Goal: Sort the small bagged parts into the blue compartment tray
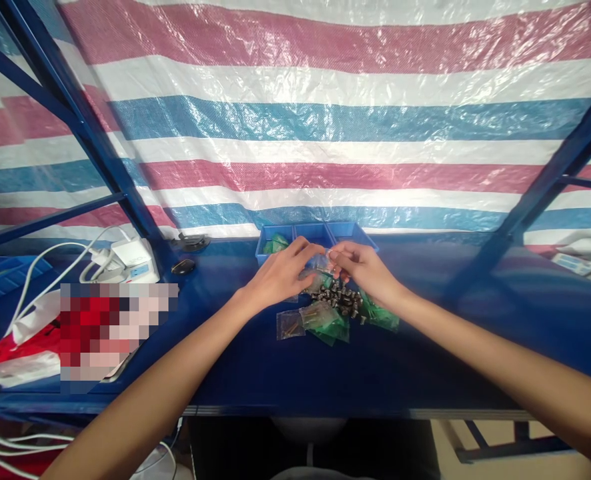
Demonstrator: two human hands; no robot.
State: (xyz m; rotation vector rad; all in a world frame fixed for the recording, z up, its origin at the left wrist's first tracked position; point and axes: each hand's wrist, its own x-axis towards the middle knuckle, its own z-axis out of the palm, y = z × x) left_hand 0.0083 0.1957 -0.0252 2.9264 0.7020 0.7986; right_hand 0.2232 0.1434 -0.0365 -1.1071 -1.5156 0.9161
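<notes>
Over the middle of the blue table, a small clear plastic bag (315, 261) is between my two hands. The fingers of my left hand (286, 270) curl round its left side. My right hand (359, 265) pinches its right edge with thumb and forefinger. Just below lies a pile of small dark metal fasteners (339, 298), partly hidden by my hands. In front of the pile are a green plastic bag (331, 327) and a clear bag (289, 325) with thin metal pieces in it. Another green bag (381, 316) lies under my right wrist.
Behind my hands stands a blue divided bin (261, 248), with green bags in its left compartment. On the left are a white power strip (143, 270) with cables, a dark mouse-like object (183, 267) and a red-and-white package (20, 347). Blue frame posts flank a striped sheet.
</notes>
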